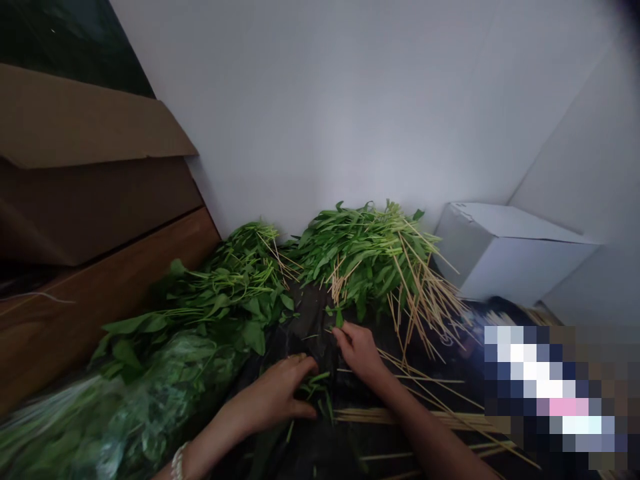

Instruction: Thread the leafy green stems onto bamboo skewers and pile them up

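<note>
Head view: two hands (280,395) (357,350), left wide over greens (316,381), right tight on one sprig (339,317)

Dim light — dark upper-right corner

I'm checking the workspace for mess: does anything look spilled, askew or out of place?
Mainly the thin sticks at the leafy pile nearest the white box: they splay at crossing angles, unlike the aligned bundle nearer the camera. Small green scraps also lie scattered on the black sheet.
</note>
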Motion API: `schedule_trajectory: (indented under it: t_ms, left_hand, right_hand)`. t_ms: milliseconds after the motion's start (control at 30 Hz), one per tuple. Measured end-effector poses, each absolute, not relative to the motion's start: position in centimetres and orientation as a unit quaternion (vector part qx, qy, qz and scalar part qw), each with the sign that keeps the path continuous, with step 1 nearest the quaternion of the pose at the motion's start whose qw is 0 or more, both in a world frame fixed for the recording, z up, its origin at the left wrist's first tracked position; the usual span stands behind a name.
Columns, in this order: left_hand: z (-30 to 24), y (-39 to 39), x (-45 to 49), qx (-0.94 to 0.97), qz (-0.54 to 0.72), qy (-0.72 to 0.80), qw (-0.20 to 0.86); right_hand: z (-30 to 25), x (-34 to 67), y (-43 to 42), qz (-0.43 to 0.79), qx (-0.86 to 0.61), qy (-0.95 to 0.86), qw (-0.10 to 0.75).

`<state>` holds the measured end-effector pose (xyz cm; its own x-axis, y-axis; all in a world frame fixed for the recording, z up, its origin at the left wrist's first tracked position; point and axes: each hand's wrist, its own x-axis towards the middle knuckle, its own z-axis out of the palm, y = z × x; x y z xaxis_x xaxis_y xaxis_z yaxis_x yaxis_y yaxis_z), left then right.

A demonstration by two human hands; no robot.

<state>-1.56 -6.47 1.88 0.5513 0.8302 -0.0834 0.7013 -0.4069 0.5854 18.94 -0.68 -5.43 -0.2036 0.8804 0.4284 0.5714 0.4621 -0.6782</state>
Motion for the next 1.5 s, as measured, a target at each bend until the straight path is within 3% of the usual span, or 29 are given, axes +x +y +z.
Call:
schedule_trajectory:
  t_ms: [200, 333, 433, 600, 733, 933, 1033, 1133, 1333, 1500]
  left_hand:
    - [5.3, -2.6, -5.5, 0.805, 0.250, 0.488, 0.226]
    - [9.1, 1.7, -11.7, 0.703, 0.362, 0.611, 0.039]
    - [10.2, 3.9, -15.9, 0.638, 0.303, 0.705, -0.068]
    - [8.3, 6.0, -18.7, 0.664, 0.180, 0.721, -0.083]
    - [7.2, 6.2, -18.4, 0.661, 0.174, 0.722, -0.112]
    - [9.9, 4.8, -17.9, 0.553, 0.365, 0.732, -0.157]
    - [12.1, 3.4, -16.7, 0.503, 0.529, 0.651, -0.209]
    - [13.6, 2.1, -13.9, 0.526, 0.603, 0.558, -0.218]
    - [9.0, -0.1, -5.8, 0.722, 0.452, 0.495, -0.171]
    - [2.0, -2.9, -0.6, 0.844, 0.322, 0.428, -0.029]
  right_hand:
    - [-5.5, 18.9, -0.7, 0.192, -0.475, -0.757, 0.405]
    - [-5.6, 18.9, -0.7, 0.182, -0.470, -0.759, 0.412]
    - [-5.6, 18.8, -0.7, 0.178, -0.468, -0.762, 0.409]
    - [-5.4, 18.8, -0.9, 0.164, -0.465, -0.771, 0.403]
    - [-5.4, 18.7, -1.0, 0.160, -0.469, -0.771, 0.400]
    - [-5.5, 18.7, -1.0, 0.165, -0.472, -0.770, 0.396]
    - [-5.5, 18.6, -1.0, 0.167, -0.473, -0.770, 0.394]
    - [-5.6, 18.6, -1.0, 0.167, -0.475, -0.767, 0.398]
    - [-4.7, 18.3, -1.2, 0.292, -0.471, -0.690, 0.467]
    - [-3.6, 17.8, -1.4, 0.466, -0.398, -0.605, 0.509]
